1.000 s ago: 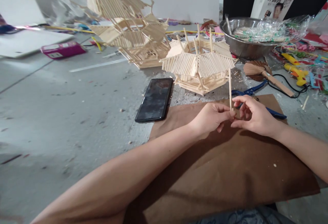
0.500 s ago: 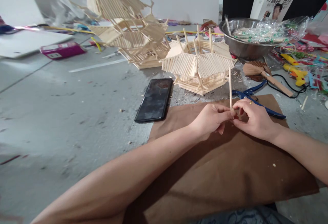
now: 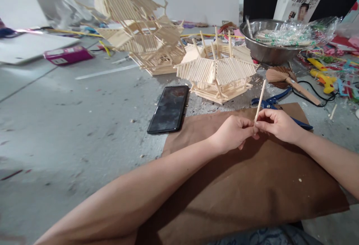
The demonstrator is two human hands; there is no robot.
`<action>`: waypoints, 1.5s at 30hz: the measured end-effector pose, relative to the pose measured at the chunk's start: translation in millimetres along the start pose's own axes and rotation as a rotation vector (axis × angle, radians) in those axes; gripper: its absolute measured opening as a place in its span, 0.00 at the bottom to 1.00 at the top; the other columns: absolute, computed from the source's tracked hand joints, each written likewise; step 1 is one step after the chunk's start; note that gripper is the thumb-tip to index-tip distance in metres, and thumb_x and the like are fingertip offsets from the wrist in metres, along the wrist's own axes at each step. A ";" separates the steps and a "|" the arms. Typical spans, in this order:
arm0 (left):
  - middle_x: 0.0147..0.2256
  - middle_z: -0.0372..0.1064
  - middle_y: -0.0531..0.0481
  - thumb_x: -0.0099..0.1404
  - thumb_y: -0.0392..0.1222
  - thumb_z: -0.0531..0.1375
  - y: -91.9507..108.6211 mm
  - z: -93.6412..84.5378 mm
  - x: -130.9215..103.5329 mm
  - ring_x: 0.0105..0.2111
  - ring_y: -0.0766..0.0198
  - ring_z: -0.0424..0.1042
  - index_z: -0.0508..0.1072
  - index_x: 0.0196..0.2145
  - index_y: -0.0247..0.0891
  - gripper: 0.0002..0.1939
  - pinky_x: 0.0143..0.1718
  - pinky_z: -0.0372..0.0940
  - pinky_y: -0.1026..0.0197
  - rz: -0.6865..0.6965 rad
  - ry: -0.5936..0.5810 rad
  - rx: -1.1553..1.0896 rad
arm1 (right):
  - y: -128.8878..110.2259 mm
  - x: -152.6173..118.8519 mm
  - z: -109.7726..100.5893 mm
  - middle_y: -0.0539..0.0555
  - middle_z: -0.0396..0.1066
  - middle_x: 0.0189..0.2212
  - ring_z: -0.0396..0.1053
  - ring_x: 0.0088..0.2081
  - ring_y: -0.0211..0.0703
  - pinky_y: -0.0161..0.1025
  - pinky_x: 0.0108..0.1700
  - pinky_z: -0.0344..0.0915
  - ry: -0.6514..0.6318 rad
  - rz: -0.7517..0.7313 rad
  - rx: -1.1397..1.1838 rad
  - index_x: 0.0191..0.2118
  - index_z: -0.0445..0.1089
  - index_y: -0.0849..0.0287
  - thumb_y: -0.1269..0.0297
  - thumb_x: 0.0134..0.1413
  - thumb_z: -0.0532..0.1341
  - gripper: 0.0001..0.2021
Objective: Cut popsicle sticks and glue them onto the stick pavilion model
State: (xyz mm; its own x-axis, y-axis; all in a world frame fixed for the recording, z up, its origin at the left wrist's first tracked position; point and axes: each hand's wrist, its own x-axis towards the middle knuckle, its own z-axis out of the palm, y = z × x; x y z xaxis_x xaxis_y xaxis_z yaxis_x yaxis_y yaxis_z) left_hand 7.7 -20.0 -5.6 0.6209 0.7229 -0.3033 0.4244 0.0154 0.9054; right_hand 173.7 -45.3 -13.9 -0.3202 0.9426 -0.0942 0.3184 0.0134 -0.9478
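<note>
A thin wooden stick (image 3: 261, 97) rises from my fingertips, its top leaning right. My right hand (image 3: 276, 123) pinches its lower end. My left hand (image 3: 235, 132) is closed, its fingertips touching those of my right hand at the stick's foot; what they pinch is too small to tell. Both hands are over a brown sheet (image 3: 238, 189). Behind my right hand lie blue-handled pliers (image 3: 276, 98), partly hidden. A small hexagonal stick building (image 3: 215, 69) stands beyond the sheet, with upright sticks on top.
A black phone (image 3: 168, 108) lies by the sheet's left corner. Farther back stands a taller stick tower (image 3: 148, 35). At the right are a steel bowl (image 3: 269, 52) of packed sticks, a brush (image 3: 294, 86) and a yellow glue gun (image 3: 325, 80). A purple box (image 3: 68, 54) lies left.
The stick has tilted from nearly upright to leaning right. The fingers of my right hand have closed in on its lower end, and my left fingertips have shifted slightly.
</note>
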 end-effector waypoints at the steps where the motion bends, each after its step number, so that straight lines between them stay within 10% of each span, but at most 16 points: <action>1: 0.07 0.53 0.59 0.59 0.44 0.54 -0.8 0.3 0.1 0.09 0.76 0.51 0.73 0.25 0.32 0.14 0.13 0.45 0.72 0.002 0.004 0.007 | 0.5 0.0 0.1 0.48 0.67 0.20 0.61 0.21 0.32 0.33 0.25 0.58 0.002 -0.006 -0.005 0.29 0.64 0.59 0.58 0.48 0.59 0.09; 12: 0.23 0.69 0.52 0.56 0.42 0.57 -5.0 2.7 3.8 0.12 0.78 0.55 0.72 0.27 0.31 0.10 0.14 0.49 0.70 0.069 0.056 -0.198 | -3.9 -3.0 4.6 0.49 0.67 0.24 0.61 0.23 0.32 0.33 0.25 0.58 0.171 -0.114 -0.196 0.30 0.63 0.59 0.59 0.53 0.54 0.09; 17: 0.20 0.65 0.53 0.56 0.45 0.58 -10.4 -7.1 10.4 0.13 0.78 0.52 0.70 0.24 0.32 0.12 0.14 0.45 0.70 0.100 0.221 -0.277 | -3.6 -3.5 -21.2 0.54 0.69 0.32 0.65 0.28 0.38 0.37 0.30 0.59 0.348 -0.128 -0.697 0.36 0.63 0.58 0.55 0.50 0.56 0.12; 21: 0.20 0.65 0.55 0.56 0.45 0.58 -10.3 -15.0 12.4 0.13 0.79 0.52 0.69 0.24 0.33 0.11 0.14 0.46 0.71 0.099 0.285 -0.263 | 3.5 -5.4 -45.9 0.55 0.69 0.33 0.67 0.35 0.49 0.39 0.30 0.57 0.190 -0.006 -1.234 0.33 0.63 0.57 0.47 0.46 0.57 0.17; 29: 0.15 0.60 0.57 0.57 0.44 0.57 -7.7 -17.2 11.2 0.12 0.78 0.52 0.71 0.25 0.33 0.11 0.14 0.47 0.71 0.126 0.341 -0.145 | 5.2 -2.3 -45.4 0.58 0.72 0.34 0.70 0.35 0.50 0.40 0.28 0.56 0.092 0.239 -1.433 0.35 0.64 0.59 0.54 0.54 0.51 0.13; 39: 0.21 0.69 0.52 0.57 0.48 0.57 -19.6 -18.4 16.9 0.17 0.73 0.62 0.74 0.30 0.34 0.14 0.19 0.55 0.69 0.208 0.408 -0.126 | -14.7 -6.4 -63.0 0.53 0.69 0.25 0.66 0.25 0.42 0.37 0.25 0.56 0.477 0.033 -0.915 0.32 0.64 0.58 0.49 0.47 0.57 0.16; 45: 0.37 0.74 0.46 0.54 0.40 0.60 -12.9 -17.5 13.8 0.49 0.62 0.65 0.73 0.20 0.36 0.08 0.46 0.59 0.63 0.394 0.337 -0.216 | -28.3 -17.1 -60.5 0.42 0.53 0.08 0.51 0.11 0.32 0.35 0.17 0.46 0.243 0.036 -0.144 0.25 0.57 0.55 0.56 0.46 0.60 0.12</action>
State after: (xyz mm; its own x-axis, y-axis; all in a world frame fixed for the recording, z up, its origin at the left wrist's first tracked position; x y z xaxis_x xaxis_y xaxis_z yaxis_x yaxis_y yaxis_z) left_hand -0.7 1.9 -16.3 0.4454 0.8827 0.1497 0.0366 -0.1850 0.9820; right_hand 224.1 -41.6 32.8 -0.0882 0.9955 -0.0351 0.4544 0.0088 -0.8907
